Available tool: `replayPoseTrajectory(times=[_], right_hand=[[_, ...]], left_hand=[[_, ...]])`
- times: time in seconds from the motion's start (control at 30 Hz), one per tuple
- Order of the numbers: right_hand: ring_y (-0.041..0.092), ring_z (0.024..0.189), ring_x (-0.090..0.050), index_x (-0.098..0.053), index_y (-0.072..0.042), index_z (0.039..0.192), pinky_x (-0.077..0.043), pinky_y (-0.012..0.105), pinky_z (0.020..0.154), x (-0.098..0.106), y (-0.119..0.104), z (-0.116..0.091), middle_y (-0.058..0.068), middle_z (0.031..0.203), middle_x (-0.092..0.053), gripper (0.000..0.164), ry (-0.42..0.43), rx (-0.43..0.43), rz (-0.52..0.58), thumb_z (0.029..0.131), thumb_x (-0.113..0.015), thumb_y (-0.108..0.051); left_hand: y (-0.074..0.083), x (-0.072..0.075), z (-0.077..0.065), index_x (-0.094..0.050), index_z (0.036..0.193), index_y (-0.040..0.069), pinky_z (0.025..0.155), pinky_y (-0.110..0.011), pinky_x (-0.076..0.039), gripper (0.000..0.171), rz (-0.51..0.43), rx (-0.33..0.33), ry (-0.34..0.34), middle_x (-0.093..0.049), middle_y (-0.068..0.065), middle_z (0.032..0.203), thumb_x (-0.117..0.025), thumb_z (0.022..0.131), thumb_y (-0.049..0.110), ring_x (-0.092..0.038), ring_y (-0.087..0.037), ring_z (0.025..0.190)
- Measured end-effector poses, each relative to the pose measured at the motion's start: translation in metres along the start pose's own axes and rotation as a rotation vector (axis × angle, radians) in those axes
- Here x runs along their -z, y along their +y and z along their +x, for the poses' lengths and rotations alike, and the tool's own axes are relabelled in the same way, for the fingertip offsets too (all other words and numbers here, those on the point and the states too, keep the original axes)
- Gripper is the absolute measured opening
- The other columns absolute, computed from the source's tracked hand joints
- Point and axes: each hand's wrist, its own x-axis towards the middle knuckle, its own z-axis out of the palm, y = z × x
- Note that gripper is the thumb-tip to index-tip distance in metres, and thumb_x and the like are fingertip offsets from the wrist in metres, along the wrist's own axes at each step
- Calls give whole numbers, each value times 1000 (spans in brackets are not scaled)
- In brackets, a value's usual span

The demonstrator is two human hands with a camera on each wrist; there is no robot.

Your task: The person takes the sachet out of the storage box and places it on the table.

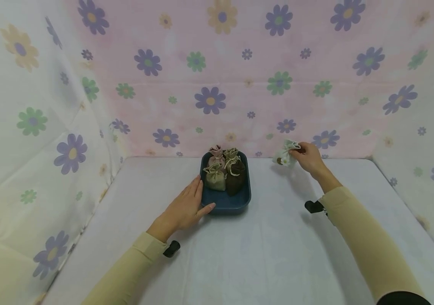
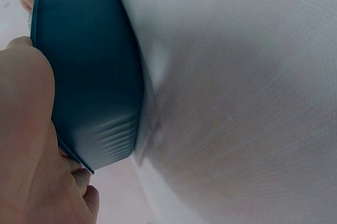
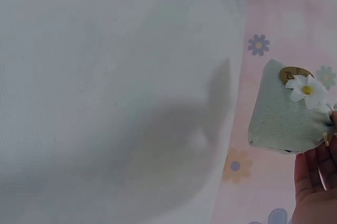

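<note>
My right hand pinches the gathered neck of a pale green drawstring pouch, which hangs in the air above the back of the table, right of the basin. A white fabric flower and a small brown oval tag decorate that pouch. My left hand rests at the left side of a dark blue plastic basin, fingers extended along its rim and thumb at the near corner. Inside the basin sit several small drawstring pouches: pinkish, olive, light green and dark brown.
A white cloth covers the table, and the basin stands toward its back edge. Flower-printed fabric hangs behind the table and along both sides. Each wrist carries a small black device.
</note>
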Motion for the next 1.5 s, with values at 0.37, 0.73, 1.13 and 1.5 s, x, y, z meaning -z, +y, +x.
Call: replayPoseTrajectory(times=[0.37, 0.73, 1.13, 1.5], right_hand=[[38, 119, -54, -53, 13, 137, -47, 39, 92, -3, 17, 6, 31, 131, -57, 45, 18, -73, -18, 107, -54, -21], [33, 117, -53, -51, 12, 140, -46, 28, 87, -7, 29, 4, 28, 131, -56, 48, 9, -114, -5, 107, -54, -23], [45, 130, -49, -47, 10, 144, -44, 53, 105, 1, 35, -6, 31, 137, -52, 53, 51, -104, -29, 105, -59, -24], [45, 129, -49, -46, 9, 144, -44, 56, 106, 12, 36, -26, 30, 138, -51, 58, 14, -73, -86, 105, -60, -31]], left_hand=[[1, 3, 0, -10, 160, -9, 126, -48, -17, 98, 9, 10, -22, 1, -24, 170, -31, 104, 68, -7, -35, 158], [1, 0, 1, -12, 159, -11, 125, -49, -19, 96, 9, -4, 0, -3, -26, 169, -32, 105, 66, -9, -36, 157], [2, 0, 1, -9, 160, -9, 126, -48, -17, 97, 0, 19, -24, 0, -23, 170, -28, 104, 69, -6, -34, 158], [1, 0, 2, -9, 160, -9, 126, -48, -17, 98, 2, 15, -28, 1, -24, 170, -28, 104, 69, -6, -35, 158]])
